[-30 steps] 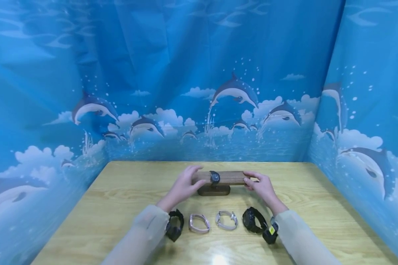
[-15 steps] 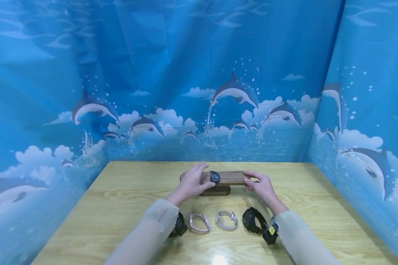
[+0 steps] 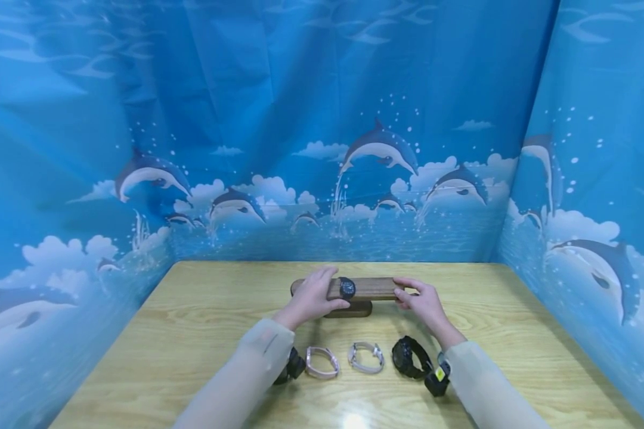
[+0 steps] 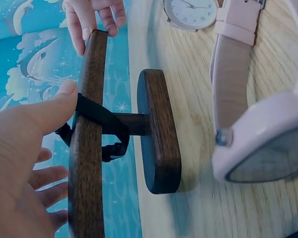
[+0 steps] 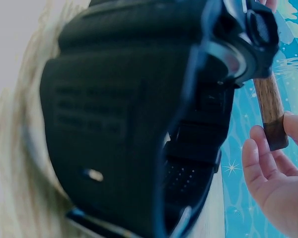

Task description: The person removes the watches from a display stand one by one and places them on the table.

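A dark wooden watch stand has a horizontal bar on a short post and oval base. A black wristwatch is looped round its bar. My left hand straddles the bar left of this watch, with the thumb tip at the black strap and the fingers loosely extended on the far side. At the bar's right end, my right hand pinches the wood between thumb and fingers, as the right wrist view also shows.
In front of the stand lie a pink-banded watch, a pale watch with a round white dial and a bulky black watch. Black wrist cameras sit by both sleeves. A blue dolphin curtain stands behind the wooden table.
My left hand has moved right along the bar, up to the black wristwatch, uncovering the bar's left end. The right hand has kept its hold on the right end.
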Motion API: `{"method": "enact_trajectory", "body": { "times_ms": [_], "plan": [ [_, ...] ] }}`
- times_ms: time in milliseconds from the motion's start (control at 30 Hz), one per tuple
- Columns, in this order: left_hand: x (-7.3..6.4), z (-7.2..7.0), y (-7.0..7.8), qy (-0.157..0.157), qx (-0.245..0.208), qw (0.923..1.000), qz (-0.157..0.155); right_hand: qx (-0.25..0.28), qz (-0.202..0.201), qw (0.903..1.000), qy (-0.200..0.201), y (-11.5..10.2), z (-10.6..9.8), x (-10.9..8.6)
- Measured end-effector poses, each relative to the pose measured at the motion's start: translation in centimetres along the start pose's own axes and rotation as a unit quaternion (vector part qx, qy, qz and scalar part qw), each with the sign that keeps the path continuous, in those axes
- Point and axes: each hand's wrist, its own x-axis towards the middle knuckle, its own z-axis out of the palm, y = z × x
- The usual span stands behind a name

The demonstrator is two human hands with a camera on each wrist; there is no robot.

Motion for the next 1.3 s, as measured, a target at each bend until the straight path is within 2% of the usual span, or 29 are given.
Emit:
{"method": "enact_trajectory", "body": {
  "times_ms": [300, 533, 833, 1300],
  "plan": [
    [0.4, 0.5, 0.0, -0.003, 0.004, 1.0, -0.002, -0.004, 0.002, 1.0, 0.001, -0.1, 0.0, 0.0],
    [0.7, 0.8, 0.3, -0.01, 0.027, 0.9995, 0.012, -0.003, -0.001, 1.0, 0.002, -0.1, 0.0, 0.0],
    [1.0, 1.1, 0.6, -0.02, 0.033, 0.9991, 0.019, -0.003, 0.001, 1.0, 0.003, 0.2, 0.1, 0.2],
    [1.6, 1.6, 0.4, -0.008, 0.038, 0.9987, 0.033, 0.003, 0.0, 1.0, 0.002, 0.3, 0.0, 0.2]
  ]
}}
